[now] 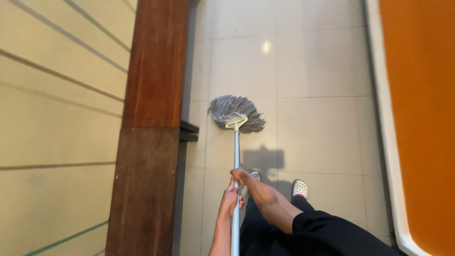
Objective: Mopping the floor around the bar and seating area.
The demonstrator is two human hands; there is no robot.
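Right hand: the right hand [242, 177] was clamped around the mop handle [236, 156] just below the centre of the frame, the forearm in a black sleeve [327, 232] reaching in from the lower right.
Left hand: the left hand [231, 198] was wrapped round the same handle just beneath the right one, near the bottom edge.
Mop: the grey string mop head [236, 113] lay flat on the pale floor tiles [322, 132] at the middle of the frame, its strands fanned out, near the foot of a wooden post [154, 128] on the left.
Feet: white clogs [299, 188] stood on the tiles behind the mop, just right of the handle.
Surroundings: a cream striped wall [57, 118] filled the left side, and an orange panel [422, 118] with a white border ran down the right edge.
Doing it well: two stacked hands suited a steady push; it seemed best to keep the strands spread and pressed flat, work close along the post's base, and keep the feet off the wetted tiles.
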